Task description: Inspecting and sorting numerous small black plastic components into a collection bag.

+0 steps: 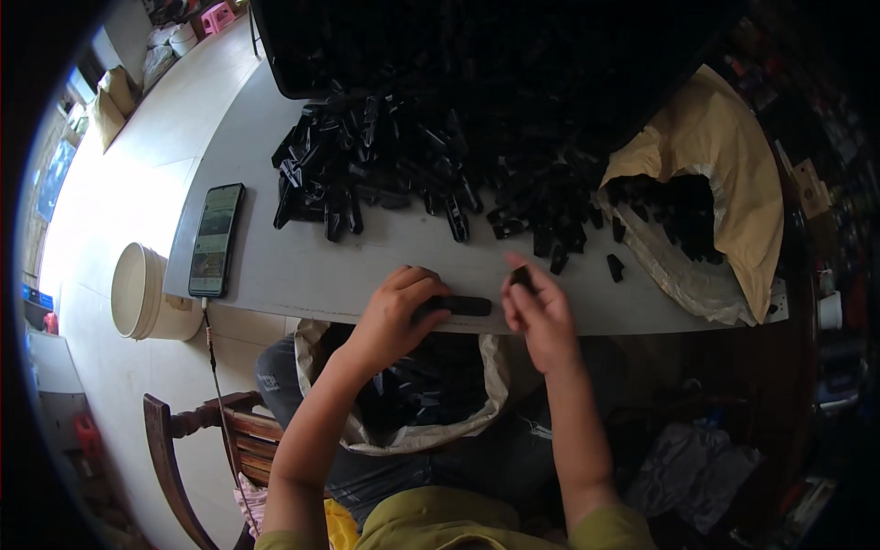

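Note:
My left hand (396, 312) is closed round one end of a long black plastic piece (469, 306) near the table's front edge. A short way to the right, my right hand (544, 312) pinches a small dark piece (522, 279) between thumb and fingers; it is slightly blurred. Beyond my hands lies a heap of long glossy black plastic parts (367, 156). Right of that heap is a pile of smaller black pieces (550, 197), with one loose black piece (615, 267) apart from it. Under my forearms, an open sack (495, 376) on my lap holds many black parts.
A brown paper sack (733, 174) of black pieces lies open on the grey table (293, 266) at right. A large black bin (477, 46) stands behind the heaps. At left are a phone (217, 240) with a cable, a white bucket (137, 291) and a wooden chair (252, 431).

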`<state>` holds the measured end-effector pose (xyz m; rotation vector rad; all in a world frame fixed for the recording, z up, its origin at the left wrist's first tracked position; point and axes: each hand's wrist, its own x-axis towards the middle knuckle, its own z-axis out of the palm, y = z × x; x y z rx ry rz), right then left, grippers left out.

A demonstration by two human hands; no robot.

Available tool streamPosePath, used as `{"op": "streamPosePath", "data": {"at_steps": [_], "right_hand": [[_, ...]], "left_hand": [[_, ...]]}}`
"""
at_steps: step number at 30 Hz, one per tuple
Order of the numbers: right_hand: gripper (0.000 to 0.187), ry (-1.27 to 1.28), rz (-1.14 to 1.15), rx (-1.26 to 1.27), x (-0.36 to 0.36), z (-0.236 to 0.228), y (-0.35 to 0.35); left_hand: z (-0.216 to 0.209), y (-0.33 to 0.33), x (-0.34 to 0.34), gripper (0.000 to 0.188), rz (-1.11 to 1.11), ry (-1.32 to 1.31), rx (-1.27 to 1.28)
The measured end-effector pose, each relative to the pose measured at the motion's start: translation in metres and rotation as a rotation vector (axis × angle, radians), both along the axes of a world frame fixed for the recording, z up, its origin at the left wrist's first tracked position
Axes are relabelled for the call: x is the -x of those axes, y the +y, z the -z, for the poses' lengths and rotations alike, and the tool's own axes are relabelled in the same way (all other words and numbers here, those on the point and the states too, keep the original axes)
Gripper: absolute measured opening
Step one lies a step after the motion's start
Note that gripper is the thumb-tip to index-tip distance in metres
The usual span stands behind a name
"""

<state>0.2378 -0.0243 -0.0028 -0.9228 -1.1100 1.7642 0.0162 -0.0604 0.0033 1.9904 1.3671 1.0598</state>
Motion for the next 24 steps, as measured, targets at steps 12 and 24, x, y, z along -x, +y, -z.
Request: {"op": "streamPosePath", "data": {"at_steps": [12,24], "right_hand": [[0.041,-0.829,-0.127,-0.793,0.008,-0.011,-0.010],[0.037,-0.902,-0.210,-1.058,0.008,-0.014,0.012]], "left_hand": [[0.000,0.003,0.003,0.025,0.021,-0.015,0.008],[0.001,0.005,0.006,0.026,0.113,-0.030,-0.028]]}}
